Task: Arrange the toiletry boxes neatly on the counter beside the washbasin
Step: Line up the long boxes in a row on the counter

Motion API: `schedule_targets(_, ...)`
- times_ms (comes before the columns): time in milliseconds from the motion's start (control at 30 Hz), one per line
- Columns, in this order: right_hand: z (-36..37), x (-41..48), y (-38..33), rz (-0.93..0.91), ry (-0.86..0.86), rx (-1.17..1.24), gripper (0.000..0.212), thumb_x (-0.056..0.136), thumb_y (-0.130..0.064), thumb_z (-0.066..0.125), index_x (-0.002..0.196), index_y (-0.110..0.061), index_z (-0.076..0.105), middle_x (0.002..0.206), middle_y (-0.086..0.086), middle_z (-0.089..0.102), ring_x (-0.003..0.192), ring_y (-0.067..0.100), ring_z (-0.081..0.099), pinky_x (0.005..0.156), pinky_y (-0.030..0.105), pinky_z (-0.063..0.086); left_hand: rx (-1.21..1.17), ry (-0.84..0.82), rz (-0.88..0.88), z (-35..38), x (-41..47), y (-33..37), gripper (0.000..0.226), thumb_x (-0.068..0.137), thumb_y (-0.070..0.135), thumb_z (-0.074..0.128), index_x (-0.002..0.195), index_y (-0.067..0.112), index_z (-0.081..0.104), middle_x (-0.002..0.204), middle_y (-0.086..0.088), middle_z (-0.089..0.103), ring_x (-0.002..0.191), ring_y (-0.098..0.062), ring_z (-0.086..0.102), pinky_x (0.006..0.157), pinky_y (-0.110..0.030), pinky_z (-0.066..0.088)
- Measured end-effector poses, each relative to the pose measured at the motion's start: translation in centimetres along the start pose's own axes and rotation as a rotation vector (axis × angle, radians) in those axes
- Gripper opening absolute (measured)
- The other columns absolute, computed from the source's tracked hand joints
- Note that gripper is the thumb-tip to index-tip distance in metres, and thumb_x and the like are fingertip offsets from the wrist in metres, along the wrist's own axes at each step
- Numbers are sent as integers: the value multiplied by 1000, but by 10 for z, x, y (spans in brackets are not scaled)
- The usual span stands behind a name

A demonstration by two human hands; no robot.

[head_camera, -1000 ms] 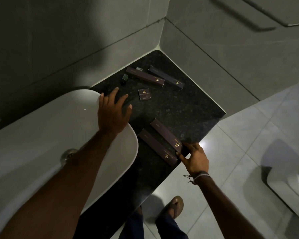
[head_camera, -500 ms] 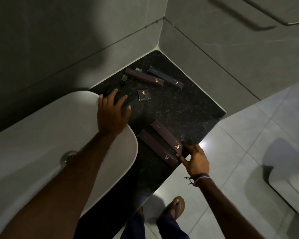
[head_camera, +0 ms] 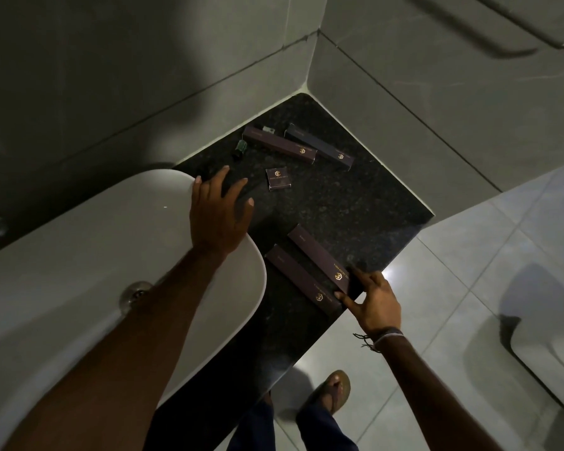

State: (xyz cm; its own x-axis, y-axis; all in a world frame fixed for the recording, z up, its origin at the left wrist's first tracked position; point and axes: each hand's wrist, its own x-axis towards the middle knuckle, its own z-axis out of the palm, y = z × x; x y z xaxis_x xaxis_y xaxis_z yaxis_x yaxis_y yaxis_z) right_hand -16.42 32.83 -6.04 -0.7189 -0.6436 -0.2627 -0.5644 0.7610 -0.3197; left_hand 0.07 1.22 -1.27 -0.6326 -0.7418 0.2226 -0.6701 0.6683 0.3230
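While the left hand [head_camera: 217, 216] lies flat with fingers spread across the washbasin [head_camera: 79, 255] rim and the dark speckled desk [head_camera: 355, 209], its grip is wide and holds nothing. The right hand [head_camera: 373, 299] is at the front edge of the desk; its fingertips [head_camera: 341, 295] touch the near ends of two long dark boxes, grip loose and partly spread, pressing rather than clasping, nothing lifted.

Positions on desk:
- Near pair: front long box [head_camera: 302, 279] and second long box [head_camera: 319, 257] lie side by side, roughly parallel, touching or almost so, both angled toward the front edge, gold logos at the near ends.
- Far pair, close to the wall corner: rear left box [head_camera: 279, 145] and rear right box [head_camera: 319, 146], side by side, slightly offset along their length, small gap between.
- Small square box [head_camera: 278, 179] lies alone between the two pairs, just beside the left hand's fingers, not touching.
- Small green bottle [head_camera: 240, 148] stands near the back wall, left of the far pair. A small pale item [head_camera: 268, 129] sits behind the rear left box; too small to identify.

Lighting dim. Sandalled foot [head_camera: 334, 390] visible on the tiled floor [head_camera: 469, 288] below.
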Motion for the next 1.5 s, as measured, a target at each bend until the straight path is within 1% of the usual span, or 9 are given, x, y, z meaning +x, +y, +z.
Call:
schedule_targets(167,-13,28,-13,20,164,170,78,76,-79,54,136,-30,48,117,-5,49,98,11,49,69,22,41,12,-22,-12,1,1,-2,58,100,53,30,138,21,59,154,-13,44,135,-33,46,122,-51,21)
schedule_targets(300,-15,94,-63,-153,110,163,59,88,-62,55,137,-31,46,133,-4,44,118,15,46,91,32,45,9,-16,-6,2,1,-2,58,99,53,30,138,21,58,154,-13,44,136,-33,45,122,-51,21)
schedule_targets(467,-29,202,-119,-339,62,-106,61,92,-37,59,148,-24,37,148,7,35,128,29,40,98,50,48,-15,45,7,10,1,-5,55,99,51,33,136,21,60,153,-12,44,138,-32,42,122,-50,21)
schedule_targets(667,-34,273,-146,-450,-65,-489,68,99,-31,49,156,-27,14,165,5,8,144,38,22,98,57,44,-49,53,6,13,3,-8,54,98,49,33,136,22,60,155,-12,43,141,-32,39,122,-50,19)
schedule_targets(800,-30,252,-122,-434,-48,-490,66,99,-26,48,156,-27,15,165,2,12,147,35,21,104,57,42,-49,52,7,12,3,-7,54,98,49,34,136,21,60,154,-13,44,140,-33,41,121,-49,20)
schedule_targets(967,-44,187,-54,-369,66,-380,52,98,-33,50,148,-31,38,149,7,41,127,34,46,88,49,52,-58,45,-4,8,2,-4,52,98,47,36,136,21,60,153,-12,45,140,-33,40,121,-49,20)
schedule_targets(1167,-36,100,6,-159,118,-168,39,95,-41,50,131,-27,56,131,3,53,115,20,52,86,34,51,-53,37,-1,5,1,-3,54,98,48,35,135,19,62,152,-15,46,139,-35,42,121,-52,21)
schedule_targets(1367,-20,56,20,-222,160,-157,38,85,-25,71,122,-19,66,123,6,58,104,25,56,74,36,56,-45,63,6,9,0,-4,53,99,48,34,132,19,64,150,-14,48,137,-35,44,121,-52,22)
schedule_targets(1500,-19,53,22,-260,177,-121,39,85,-20,72,123,-16,67,122,8,61,103,28,58,74,38,57,-33,74,9,12,0,-6,53,100,49,33,133,20,63,149,-13,48,136,-34,44,121,-51,21)
